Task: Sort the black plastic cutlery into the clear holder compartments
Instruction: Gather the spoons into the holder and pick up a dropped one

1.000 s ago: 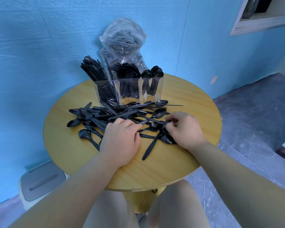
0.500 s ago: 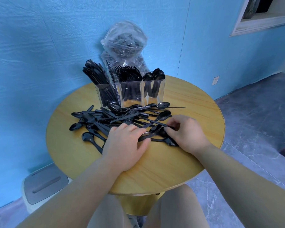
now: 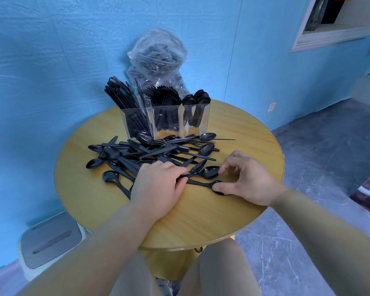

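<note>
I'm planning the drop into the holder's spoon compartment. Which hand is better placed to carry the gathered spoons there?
Probably the right hand: its fingertips already touch the spoon bowls, and the spoon compartment is the right-hand end of the clear holder. The left hand grips the handles and would have to cross over the loose pile.

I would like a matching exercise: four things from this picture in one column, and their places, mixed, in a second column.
Things
1. knives
2. forks
3. standing spoons
4. bag

Places
A. holder's middle compartment
B. behind the holder, at the wall
C. holder's left compartment
D. holder's right compartment

Pairs: 1-C, 2-A, 3-D, 4-B
</note>
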`<state>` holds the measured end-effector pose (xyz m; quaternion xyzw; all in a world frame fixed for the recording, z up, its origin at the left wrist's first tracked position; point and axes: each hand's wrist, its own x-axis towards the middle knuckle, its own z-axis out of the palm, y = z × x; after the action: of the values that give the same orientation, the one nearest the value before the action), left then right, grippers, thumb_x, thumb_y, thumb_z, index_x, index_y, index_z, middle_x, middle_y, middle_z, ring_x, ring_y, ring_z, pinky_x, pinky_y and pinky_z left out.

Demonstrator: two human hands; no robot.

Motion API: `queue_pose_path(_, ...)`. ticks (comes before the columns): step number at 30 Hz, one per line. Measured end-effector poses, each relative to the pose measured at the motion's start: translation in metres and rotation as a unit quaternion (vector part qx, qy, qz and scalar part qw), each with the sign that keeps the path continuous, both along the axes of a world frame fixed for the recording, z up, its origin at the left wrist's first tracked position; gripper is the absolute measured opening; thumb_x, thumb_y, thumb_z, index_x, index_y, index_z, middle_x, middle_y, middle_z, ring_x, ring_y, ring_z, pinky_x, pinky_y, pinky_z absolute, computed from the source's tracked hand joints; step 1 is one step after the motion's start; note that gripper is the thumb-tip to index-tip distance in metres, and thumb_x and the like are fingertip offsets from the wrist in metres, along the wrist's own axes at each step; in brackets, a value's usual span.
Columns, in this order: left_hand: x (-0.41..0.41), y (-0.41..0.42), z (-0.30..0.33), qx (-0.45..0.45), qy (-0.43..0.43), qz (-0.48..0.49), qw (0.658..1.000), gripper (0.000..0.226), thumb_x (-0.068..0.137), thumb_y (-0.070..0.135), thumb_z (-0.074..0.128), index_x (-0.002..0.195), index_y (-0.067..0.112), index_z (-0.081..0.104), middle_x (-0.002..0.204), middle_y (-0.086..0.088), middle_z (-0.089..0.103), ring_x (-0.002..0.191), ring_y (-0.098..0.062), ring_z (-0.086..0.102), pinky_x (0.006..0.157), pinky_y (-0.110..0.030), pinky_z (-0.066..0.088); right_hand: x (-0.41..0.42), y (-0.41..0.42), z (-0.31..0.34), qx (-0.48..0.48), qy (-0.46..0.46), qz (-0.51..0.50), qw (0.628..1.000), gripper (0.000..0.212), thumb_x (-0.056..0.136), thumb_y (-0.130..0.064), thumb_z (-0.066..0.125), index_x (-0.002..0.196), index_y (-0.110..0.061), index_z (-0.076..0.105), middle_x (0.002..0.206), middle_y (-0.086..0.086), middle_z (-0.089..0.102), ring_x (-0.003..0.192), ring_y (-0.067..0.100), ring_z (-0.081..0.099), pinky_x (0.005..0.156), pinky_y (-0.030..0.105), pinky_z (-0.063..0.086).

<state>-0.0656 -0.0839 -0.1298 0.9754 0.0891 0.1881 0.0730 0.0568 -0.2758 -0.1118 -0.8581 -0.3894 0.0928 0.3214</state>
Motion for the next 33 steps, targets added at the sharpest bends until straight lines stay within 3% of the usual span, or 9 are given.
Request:
queue_pose_path(5, 0.001, 0.000, -0.002, 0.006, -0.023, -0.009, 1.000, 0.027, 0.095, 0.040, 0.048, 0.118, 0.037, 0.063, 0.104, 0.014, 0.067, 0.101, -0.014, 0.057, 0.087, -0.034, 0.039, 0.002, -0.003, 0.005, -0.020, 0.032, 0.039, 0.999, 0.035, 0.063, -0.041, 0.084, 0.088, -0.029, 0.062, 0.100, -0.008, 0.051, 0.092, 0.011, 0.052, 0.086, 0.028, 0.045)
queue_pose_path(9, 0.001, 0.001, -0.005, 0.040, -0.080, -0.020, 0.996, 0.019, 0.081, 0.028, 0.072, 0.100, 0.028, 0.073, 0.086, 0.009, 0.070, 0.080, -0.017, 0.065, 0.071, -0.036, 0.047, 0.003, 0.003, 0.004, -0.022, 0.009, 0.038, 0.999, 0.029, 0.068, -0.035, 0.083, 0.088, -0.028, 0.064, 0.095, -0.008, 0.055, 0.088, 0.005, 0.053, 0.081, 0.023, 0.045)
queue_pose_path(12, 0.001, 0.001, -0.006, 0.053, -0.120, -0.035, 0.991, 0.021, 0.077, 0.024, 0.076, 0.098, 0.026, 0.074, 0.084, 0.008, 0.070, 0.071, -0.015, 0.066, 0.068, -0.034, 0.046, 0.004, 0.004, 0.001, -0.007, -0.042, 0.018, 0.999, 0.026, 0.075, -0.036, 0.078, 0.097, -0.026, 0.068, 0.093, -0.012, 0.056, 0.082, 0.001, 0.053, 0.075, 0.019, 0.044)
queue_pose_path(16, 0.002, 0.001, -0.006, 0.054, -0.144, -0.044, 0.987, 0.028, 0.075, 0.019, 0.079, 0.102, 0.021, 0.073, 0.084, 0.006, 0.069, 0.060, -0.014, 0.062, 0.067, -0.033, 0.048, 0.004, 0.003, 0.002, 0.011, -0.098, 0.008, 0.995, 0.018, 0.083, -0.035, 0.070, 0.097, -0.024, 0.073, 0.090, -0.013, 0.062, 0.075, 0.006, 0.057, 0.073, 0.029, 0.049)
queue_pose_path(20, 0.002, 0.003, -0.004, 0.040, -0.159, -0.039, 0.986, 0.029, 0.074, 0.015, 0.080, 0.102, 0.016, 0.073, 0.082, 0.004, 0.068, 0.061, -0.016, 0.062, 0.068, -0.031, 0.048, 0.006, 0.005, 0.004, 0.009, -0.139, -0.007, 0.990, 0.017, 0.089, -0.010, 0.063, 0.101, -0.015, 0.073, 0.092, -0.007, 0.065, 0.078, 0.007, 0.053, 0.076, 0.023, 0.045)
queue_pose_path(23, 0.001, 0.003, 0.003, 0.015, -0.172, -0.025, 0.985, 0.024, 0.074, 0.013, 0.080, 0.097, 0.016, 0.074, 0.081, 0.003, 0.067, 0.060, -0.019, 0.061, 0.066, -0.028, 0.046, 0.006, 0.008, 0.011, 0.050, -0.143, -0.025, 0.988, 0.018, 0.086, -0.003, 0.063, 0.097, -0.013, 0.074, 0.085, -0.007, 0.063, 0.076, 0.011, 0.056, 0.073, 0.025, 0.047)
queue_pose_path(27, 0.004, 0.007, 0.017, -0.054, -0.179, -0.024, 0.982, 0.018, 0.082, 0.014, 0.073, 0.100, 0.015, 0.074, 0.089, 0.003, 0.068, 0.065, -0.021, 0.063, 0.060, -0.032, 0.054, 0.002, 0.019, 0.028, 0.110, -0.092, -0.056, 0.988, 0.015, 0.085, -0.007, 0.066, 0.082, -0.021, 0.064, 0.074, -0.012, 0.063, 0.069, 0.007, 0.057, 0.064, 0.013, 0.042)
queue_pose_path(31, 0.008, 0.006, 0.033, -0.086, -0.178, -0.024, 0.980, 0.018, 0.086, 0.016, 0.069, 0.103, 0.015, 0.074, 0.093, 0.005, 0.068, 0.076, -0.013, 0.063, 0.071, -0.022, 0.047, 0.004, 0.032, 0.039, 0.174, -0.054, -0.118, 0.976, 0.015, 0.085, -0.015, 0.067, 0.094, -0.024, 0.059, 0.086, -0.015, 0.060, 0.072, 0.007, 0.057, 0.057, 0.009, 0.038)
queue_pose_path(33, 0.009, 0.005, 0.037, -0.105, -0.169, -0.028, 0.980, 0.020, 0.088, 0.017, 0.066, 0.107, 0.015, 0.073, 0.095, 0.006, 0.067, 0.081, -0.012, 0.062, 0.076, -0.021, 0.047, 0.006, 0.038, 0.042, 0.181, -0.045, -0.121, 0.975, 0.012, 0.086, -0.014, 0.067, 0.092, -0.024, 0.063, 0.082, -0.018, 0.060, 0.070, 0.004, 0.056, 0.059, 0.005, 0.038)
